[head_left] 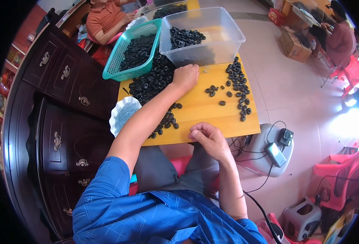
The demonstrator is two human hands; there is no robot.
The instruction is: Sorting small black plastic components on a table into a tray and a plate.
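Observation:
My left hand point(186, 77) is stretched over the yellow table point(204, 116), close to the near wall of a clear plastic bin point(224, 51). Its fingers are closed, and what they hold, if anything, is hidden. Some tiny pale bits point(206, 69) lie just right of it. At the table's front edge, my right hand point(211, 142) has its fingers curled with thumb and forefinger together; I cannot make out anything in them. Small black ring-shaped parts point(149, 85) form a pile left of my left forearm, and more black parts point(239, 87) line the right side.
A green basket point(110, 73) of black parts stands at the far left. A white scalloped dish point(113, 118) holds pale blue bits. Dark drawers point(65, 118) border the left. On the right are a grey stool point(252, 162) with cables and pink chairs point(338, 179). Other people sit beyond.

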